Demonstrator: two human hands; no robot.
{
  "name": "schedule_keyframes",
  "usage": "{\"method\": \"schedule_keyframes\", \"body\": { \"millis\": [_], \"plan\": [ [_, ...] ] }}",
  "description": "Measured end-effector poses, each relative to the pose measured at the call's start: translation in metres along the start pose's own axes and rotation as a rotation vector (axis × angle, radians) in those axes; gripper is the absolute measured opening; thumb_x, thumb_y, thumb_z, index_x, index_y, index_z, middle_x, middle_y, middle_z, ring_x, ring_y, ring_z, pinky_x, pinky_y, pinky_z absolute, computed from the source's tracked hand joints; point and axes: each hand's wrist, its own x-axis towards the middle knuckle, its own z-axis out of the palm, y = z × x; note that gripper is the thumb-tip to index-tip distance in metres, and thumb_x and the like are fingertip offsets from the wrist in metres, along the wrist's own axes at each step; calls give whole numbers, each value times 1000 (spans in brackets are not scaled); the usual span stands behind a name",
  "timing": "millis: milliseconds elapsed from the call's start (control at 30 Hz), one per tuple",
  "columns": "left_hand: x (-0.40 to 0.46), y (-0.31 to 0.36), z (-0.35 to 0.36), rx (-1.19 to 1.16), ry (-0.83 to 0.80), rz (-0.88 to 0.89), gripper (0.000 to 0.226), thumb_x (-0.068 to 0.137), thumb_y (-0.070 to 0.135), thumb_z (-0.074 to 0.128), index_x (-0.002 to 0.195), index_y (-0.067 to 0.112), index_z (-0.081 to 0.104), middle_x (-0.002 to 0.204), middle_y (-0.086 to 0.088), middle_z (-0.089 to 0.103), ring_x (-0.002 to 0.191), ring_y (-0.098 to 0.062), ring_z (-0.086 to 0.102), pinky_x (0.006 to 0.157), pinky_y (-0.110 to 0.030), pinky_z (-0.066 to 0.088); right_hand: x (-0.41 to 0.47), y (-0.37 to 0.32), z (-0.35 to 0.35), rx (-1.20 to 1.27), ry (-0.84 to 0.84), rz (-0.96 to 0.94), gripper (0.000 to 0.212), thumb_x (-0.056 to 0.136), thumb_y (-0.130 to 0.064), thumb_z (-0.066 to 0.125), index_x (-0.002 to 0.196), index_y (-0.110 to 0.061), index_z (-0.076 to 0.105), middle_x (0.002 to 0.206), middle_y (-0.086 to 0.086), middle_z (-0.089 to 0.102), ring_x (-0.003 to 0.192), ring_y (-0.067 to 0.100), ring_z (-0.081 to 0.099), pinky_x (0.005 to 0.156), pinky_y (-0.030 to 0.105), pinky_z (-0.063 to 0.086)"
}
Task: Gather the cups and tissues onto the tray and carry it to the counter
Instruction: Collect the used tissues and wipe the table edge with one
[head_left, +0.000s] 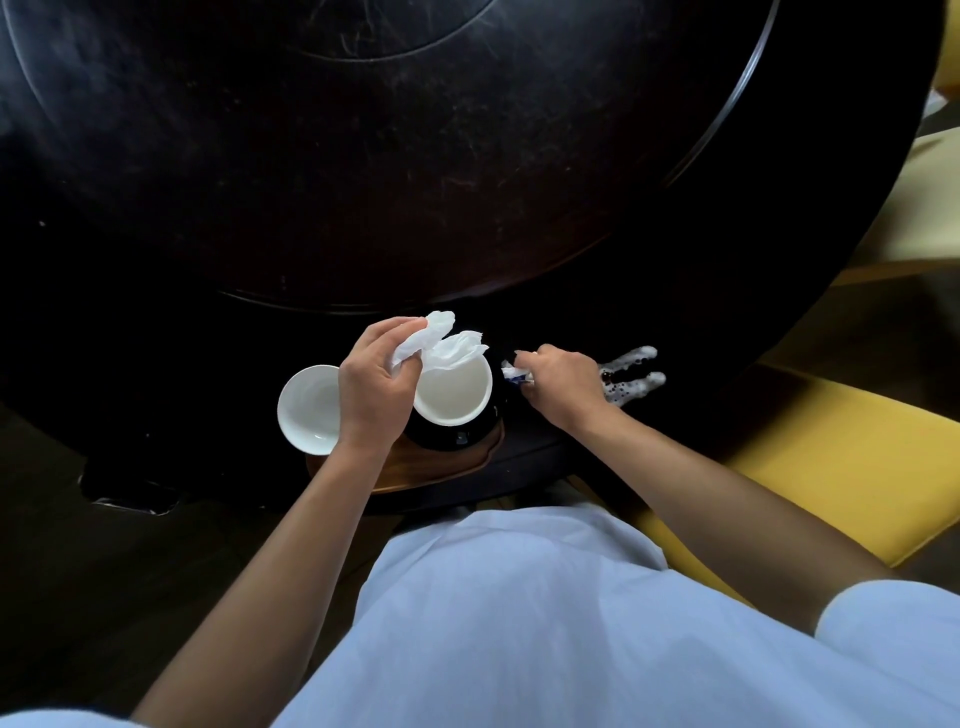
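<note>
My left hand (375, 382) grips a crumpled white tissue (447, 343) above a dark cup with a white inside (453, 397). That cup stands on a wooden tray (441, 467) at the table's near edge. A white cup (307, 408) sits just left of my left hand, partly hidden by it. To the right, my right hand (563, 387) pinches a small white and blue scrap (514, 374) on the dark table beside the tray.
The big round dark table (363, 182) has a raised turntable in its middle. A white speckled object (631, 374) lies right of my right hand. A yellow chair (841, 457) stands at the right, close to the table edge.
</note>
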Motion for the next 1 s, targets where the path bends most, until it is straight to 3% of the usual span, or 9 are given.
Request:
{"method": "schedule_keyframes", "body": {
  "millis": [167, 267, 333, 433, 533, 633, 767, 1000],
  "plan": [
    [-1, 2, -1, -1, 6, -16, 32, 93, 1, 68, 122, 14, 75, 118, 8, 69, 110, 4, 63, 92, -17, 53, 8, 3, -2, 98, -85, 78, 37, 88, -33, 65, 124, -26, 67, 111, 5, 70, 102, 33, 67, 80, 37, 52],
    [0, 2, -5, -4, 17, -31, 31, 94, 2, 68, 122, 13, 75, 119, 7, 69, 109, 8, 61, 93, -14, 51, 4, 8, -7, 209, -60, 134, 34, 82, -32, 67, 115, -25, 71, 100, 4, 73, 96, 30, 67, 76, 37, 53],
    [0, 3, -7, -20, 20, -48, 31, 94, 2, 68, 123, 13, 75, 120, 5, 70, 110, 7, 62, 94, -14, 51, 0, 13, -13, 344, 9, 207, 19, 78, -32, 70, 95, -25, 73, 83, 1, 72, 84, 26, 68, 70, 35, 52],
    [-2, 5, -12, -34, 40, -74, 32, 94, 1, 67, 123, 14, 74, 121, 6, 70, 111, 7, 62, 94, -11, 49, -4, 24, -34, 801, 83, 385, 14, 78, -26, 74, 80, -13, 69, 66, 0, 64, 65, 16, 62, 58, 28, 49],
    [-9, 2, -20, -31, 70, -104, 32, 96, 3, 67, 124, 17, 73, 120, 8, 69, 111, 8, 62, 94, -10, 49, -16, 28, -60, 1388, 9, 408, 19, 85, -13, 75, 96, 1, 70, 77, 8, 65, 69, 20, 64, 62, 30, 50],
    [-24, 2, -27, -51, 116, -123, 31, 96, 2, 67, 124, 14, 73, 119, 5, 71, 111, 2, 65, 94, -15, 53, -31, 19, -72, 1425, -90, 307, 6, 89, -6, 71, 95, -5, 73, 77, 2, 70, 70, 14, 67, 64, 26, 53],
    [-43, -1, -37, -90, 166, -166, 29, 97, 2, 65, 124, 12, 72, 114, 21, 65, 109, 15, 59, 94, -8, 48, -41, -7, -74, 1452, -142, 209, 14, 88, 4, 68, 93, -9, 72, 75, -3, 71, 69, 10, 67, 65, 21, 52],
    [-74, -42, -78, -145, 136, -182, 32, 97, 10, 68, 124, 28, 69, 113, 17, 68, 113, -6, 65, 96, -32, 59, -53, -70, -69, 1379, -81, 118, 18, 87, 10, 68, 96, -5, 72, 82, -1, 76, 76, 13, 72, 67, 23, 55]
  ]
}}
